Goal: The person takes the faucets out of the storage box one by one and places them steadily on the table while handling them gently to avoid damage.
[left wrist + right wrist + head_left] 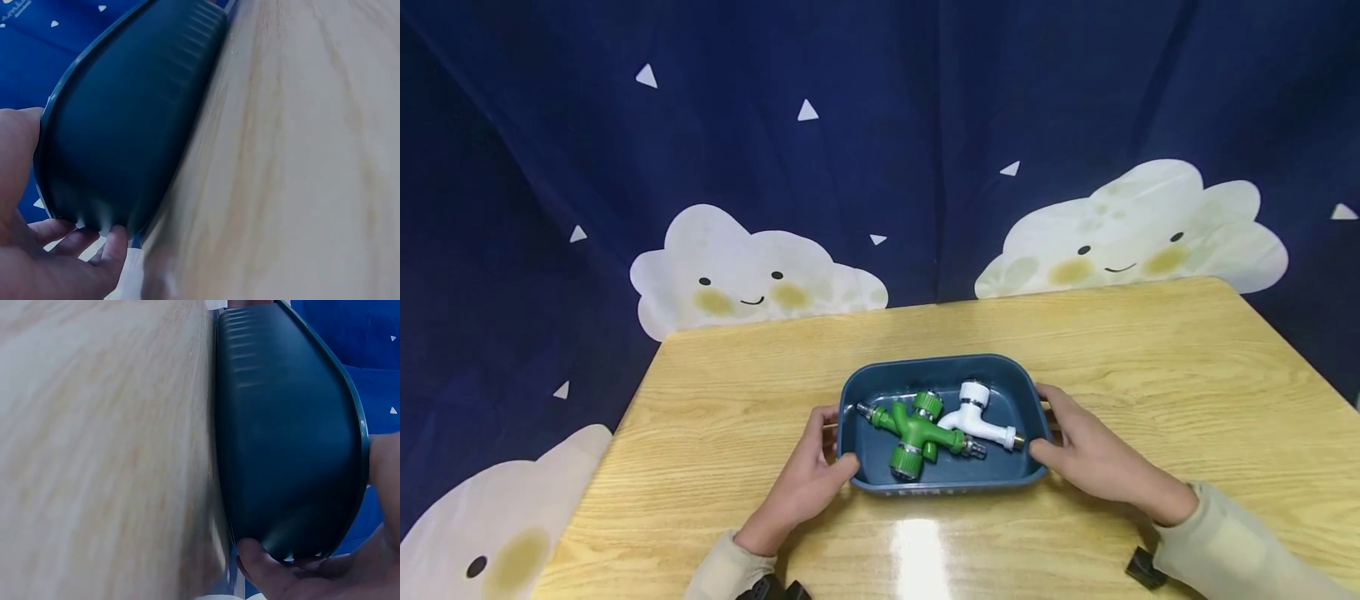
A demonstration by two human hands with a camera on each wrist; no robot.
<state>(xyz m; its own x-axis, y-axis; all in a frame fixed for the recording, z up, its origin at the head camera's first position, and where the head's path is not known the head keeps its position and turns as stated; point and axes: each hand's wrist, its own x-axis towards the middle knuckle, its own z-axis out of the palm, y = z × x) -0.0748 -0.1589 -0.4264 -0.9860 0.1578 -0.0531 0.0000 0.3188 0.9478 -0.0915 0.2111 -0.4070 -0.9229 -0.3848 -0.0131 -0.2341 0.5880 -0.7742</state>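
A dark blue-green plastic bin point(940, 375) stands on the wooden table, close in front of me. Green plastic taps point(917, 432) with two ribbed knobs and metal ends overlap inside it, left of centre. Beside them, on the right, lies a white tap point(976, 417) with a ribbed knob and a brass-coloured end. My left hand point(808, 479) grips the bin's left end, thumb at the rim and fingers against the outer wall. At the opposite end my right hand point(1093, 458) holds it the same way. Both wrist views show fingertips low on the bin's outside, near the tabletop.
The light wooden table point(737, 392) reaches back to a dark blue curtain point(880, 167) printed with smiling clouds and white triangles. Dark wrist devices sit at both of my sleeves, the right one point(1146, 568) close over the table.
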